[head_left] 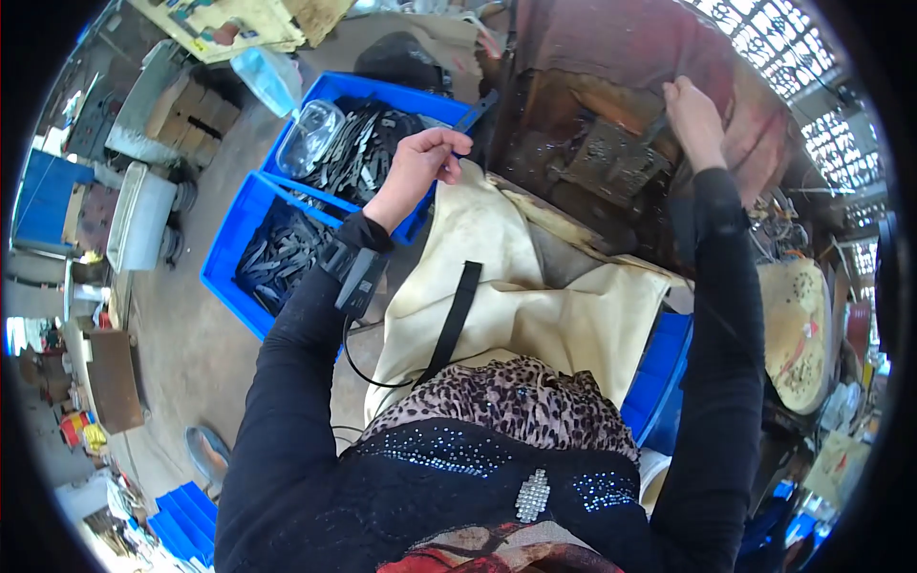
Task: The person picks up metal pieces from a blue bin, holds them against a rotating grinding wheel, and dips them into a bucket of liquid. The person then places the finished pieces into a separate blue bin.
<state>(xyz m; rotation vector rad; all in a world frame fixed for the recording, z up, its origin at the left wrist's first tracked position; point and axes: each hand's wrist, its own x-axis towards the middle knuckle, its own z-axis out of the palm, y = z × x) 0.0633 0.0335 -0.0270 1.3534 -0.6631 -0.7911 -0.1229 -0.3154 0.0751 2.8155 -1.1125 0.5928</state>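
My left hand [417, 174] is closed, thumb and forefinger pinched together, above the edge of a blue bin. A thin flat metal strip [476, 112], grey-blue, sticks out past its fingertips. My right hand [697, 122] is curled over the right side of a wet, dark machine recess, and its fingers hide whatever they grip. Just left of that hand sits a rough metal block [614, 162], covered with water and grime. A reddish-brown cloth [630, 38] hangs over the machine's far and right sides. Across my lap lies a cream apron [535, 306].
Two blue bins [227, 250] at the left hold many dark metal strips [368, 153]; a clear plastic container [311, 138] rests on the upper one. Another blue crate [659, 368] stands by my right thigh. A worn pale board [795, 334] is farther right.
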